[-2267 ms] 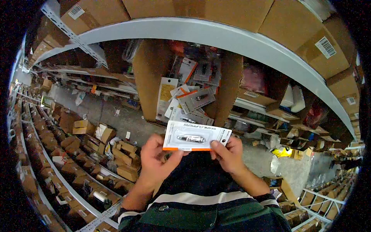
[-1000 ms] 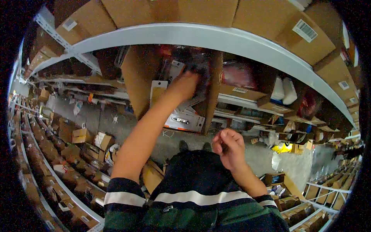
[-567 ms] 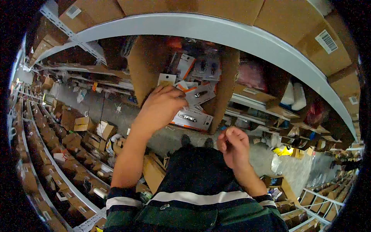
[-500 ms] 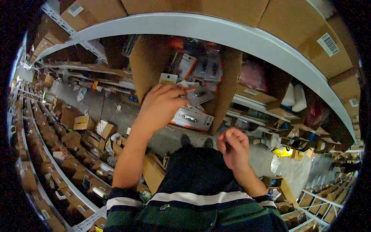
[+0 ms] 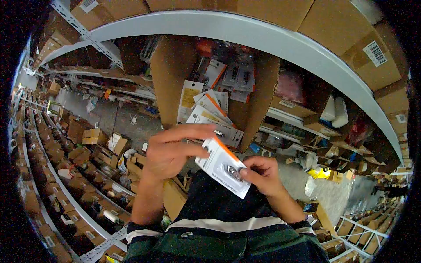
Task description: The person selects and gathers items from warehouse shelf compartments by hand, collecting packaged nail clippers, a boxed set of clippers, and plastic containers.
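A white nail clipper blister card [image 5: 226, 168] with an orange edge hangs tilted in front of my torso, the metal clipper visible through clear plastic. My right hand [image 5: 262, 174] pinches its right side between thumb and fingers. At the card's upper left end, my left hand [image 5: 173, 151] has its fingers spread apart, the lower digit touching or overlapping the card; it is slightly blurred. Just beyond the hands, an open cardboard box [image 5: 171, 72] holds several similar cards [image 5: 208, 115], overlapping, one with a yellowish printed panel [image 5: 188, 100].
A white shelf beam [image 5: 210, 24] curves above the box, with barcoded cartons [image 5: 351, 48] over it. More open bins line the shelf at right, one with white bottles [image 5: 339, 111]. Lower left are shelf rows of boxes. Loose cartons [image 5: 93, 136] lie on the floor.
My left hand has come back from the box toward my body. A card is now in my right hand, which was pinched near the box. The cards in the box lie differently.
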Available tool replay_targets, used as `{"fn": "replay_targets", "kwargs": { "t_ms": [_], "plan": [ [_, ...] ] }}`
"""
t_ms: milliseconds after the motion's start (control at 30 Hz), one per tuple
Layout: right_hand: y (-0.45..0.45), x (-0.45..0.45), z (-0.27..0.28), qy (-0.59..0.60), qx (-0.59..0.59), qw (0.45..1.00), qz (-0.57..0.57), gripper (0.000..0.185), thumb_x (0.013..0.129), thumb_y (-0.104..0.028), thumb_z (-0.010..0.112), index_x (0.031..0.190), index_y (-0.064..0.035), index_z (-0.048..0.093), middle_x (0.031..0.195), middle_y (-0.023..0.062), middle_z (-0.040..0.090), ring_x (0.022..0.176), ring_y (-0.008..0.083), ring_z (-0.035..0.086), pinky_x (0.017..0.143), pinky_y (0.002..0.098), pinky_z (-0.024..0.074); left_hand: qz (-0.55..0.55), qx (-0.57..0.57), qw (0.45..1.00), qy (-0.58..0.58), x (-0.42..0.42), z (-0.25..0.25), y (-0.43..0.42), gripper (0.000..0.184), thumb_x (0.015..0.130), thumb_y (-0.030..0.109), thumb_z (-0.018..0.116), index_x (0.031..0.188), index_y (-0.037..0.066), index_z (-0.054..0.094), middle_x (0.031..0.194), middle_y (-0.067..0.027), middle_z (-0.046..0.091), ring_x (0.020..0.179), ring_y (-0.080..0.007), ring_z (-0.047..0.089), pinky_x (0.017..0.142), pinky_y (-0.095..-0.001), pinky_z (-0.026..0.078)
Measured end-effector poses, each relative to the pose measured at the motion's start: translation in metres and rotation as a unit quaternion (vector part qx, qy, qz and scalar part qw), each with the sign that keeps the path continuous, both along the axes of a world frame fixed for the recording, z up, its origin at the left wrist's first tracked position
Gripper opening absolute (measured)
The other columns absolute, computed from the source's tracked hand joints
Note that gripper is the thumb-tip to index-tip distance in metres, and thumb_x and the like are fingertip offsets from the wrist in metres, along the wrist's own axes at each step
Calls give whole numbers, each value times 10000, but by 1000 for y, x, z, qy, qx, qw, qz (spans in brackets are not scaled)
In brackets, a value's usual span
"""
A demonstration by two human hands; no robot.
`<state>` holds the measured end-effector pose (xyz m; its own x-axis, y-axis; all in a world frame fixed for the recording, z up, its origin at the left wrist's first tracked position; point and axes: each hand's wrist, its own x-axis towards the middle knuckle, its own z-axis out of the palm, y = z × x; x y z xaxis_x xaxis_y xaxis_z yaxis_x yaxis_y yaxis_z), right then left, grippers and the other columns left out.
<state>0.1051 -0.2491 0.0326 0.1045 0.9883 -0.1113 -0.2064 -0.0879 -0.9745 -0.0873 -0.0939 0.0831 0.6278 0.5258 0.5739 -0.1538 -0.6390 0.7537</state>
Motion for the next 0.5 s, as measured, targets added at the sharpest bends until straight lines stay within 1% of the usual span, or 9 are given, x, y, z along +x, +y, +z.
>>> {"fn": "replay_targets", "kwargs": {
  "t_ms": [33,67,100,133,167,200,333,400,500],
  "plan": [
    [-1,-1,-1,-1,0,1000,0,90,812,-107,656,844,-22,654,700,-5,600,627,53,520,572,205,408,59,-29,998,24,3,0,-3,130,698,-51,573,742,29,665,990,-155,633,959,-323,617,812,-350,496],
    [-2,-2,-4,13,-13,998,-68,89,814,-109,655,836,-24,648,698,-2,606,624,55,525,575,206,415,129,47,987,83,6,6,-2,133,786,1,572,911,6,617,988,-168,625,950,-290,616,810,-335,494],
    [-3,-3,-6,27,-26,990,-135,88,815,-112,654,828,-26,643,696,1,612,621,58,530,579,207,421,129,48,987,83,7,4,-6,133,786,1,572,911,6,617,988,-168,625,950,-290,616,810,-335,494],
    [-1,-6,-6,58,-17,982,-178,90,818,-116,653,817,-28,633,700,8,614,597,57,528,535,202,415,124,-147,981,20,7,-2,-14,184,821,34,564,1000,-5,557,991,-171,622,939,-265,616,804,-334,494],
    [-1,-5,-4,59,-14,982,-180,90,818,-116,653,817,-28,633,700,8,614,597,57,528,535,202,415,113,-335,934,-44,6,-8,-21,254,856,67,555,1089,-16,498,993,-174,619,928,-240,616,799,-332,495],
    [0,-4,0,66,-30,981,-180,92,818,-116,651,832,-26,632,700,10,613,576,54,521,506,199,407,51,-381,921,-67,6,-14,-29,354,864,75,565,1161,-31,404,1002,-160,614,910,-211,615,779,-323,500],
    [5,-9,10,41,-50,981,-184,116,820,-114,646,877,-14,635,692,15,606,520,45,491,439,190,378,29,-350,936,-9,22,-15,-56,321,821,24,610,1105,-27,470,988,-139,615,906,-176,612,766,-293,499],
    [4,-10,8,46,-37,984,-171,133,825,-111,637,912,-10,632,695,20,607,519,46,488,443,191,381,49,-331,941,53,25,-20,-57,264,791,-5,638,1034,-16,538,936,-88,621,858,-115,600,738,-241,485],
    [4,-10,4,61,7,986,-153,174,840,-115,613,976,-6,620,712,40,619,520,48,485,447,192,384,104,-375,920,47,29,-15,-45,204,789,6,642,985,0,585,877,-39,623,801,-74,581,711,-211,468]
  ]
}}
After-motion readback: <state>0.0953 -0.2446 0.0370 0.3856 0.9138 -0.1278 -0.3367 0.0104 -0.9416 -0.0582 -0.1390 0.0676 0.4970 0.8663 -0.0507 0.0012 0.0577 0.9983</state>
